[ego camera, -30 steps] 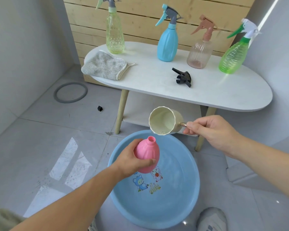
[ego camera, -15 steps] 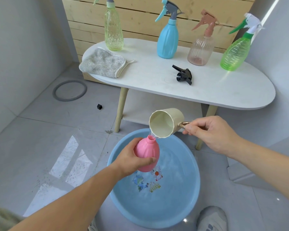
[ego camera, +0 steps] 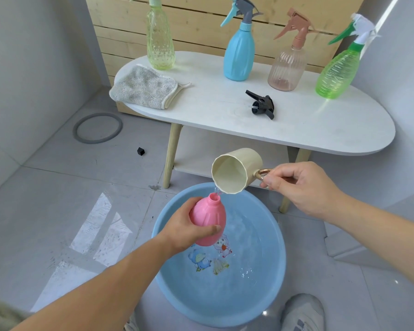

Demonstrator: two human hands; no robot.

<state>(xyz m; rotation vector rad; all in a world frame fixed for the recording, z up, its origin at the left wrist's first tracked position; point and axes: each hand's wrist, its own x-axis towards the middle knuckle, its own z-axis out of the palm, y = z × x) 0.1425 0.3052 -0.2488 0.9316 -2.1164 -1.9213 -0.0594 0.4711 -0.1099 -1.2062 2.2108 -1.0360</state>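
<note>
**A:** Over the round blue plastic basin (ego camera: 268, 304) on the floor, what do the two hands hold?

**B:** The left hand (ego camera: 187, 225) wraps its fingers and thumb round the belly of the pink bulb-shaped plastic bottle (ego camera: 209, 218). The bottle's open neck points up and it leans a little to the right. The right hand (ego camera: 301, 187) pinches the gold ring handle of the cream faceted plastic cup (ego camera: 234, 173), which is tipped with its mouth down and to the left.

**A:** Do cup and bottle touch?

**B:** No. The cup's lip sits just above the bottle's neck, and a thin stream of water (ego camera: 216, 189) runs between them.

**A:** And behind them?

**B:** The white oval counter (ego camera: 296, 130) carries a black trigger spray head (ego camera: 261, 105) lying on its side. A grey folded cloth (ego camera: 144, 88) lies at its left end.
</note>
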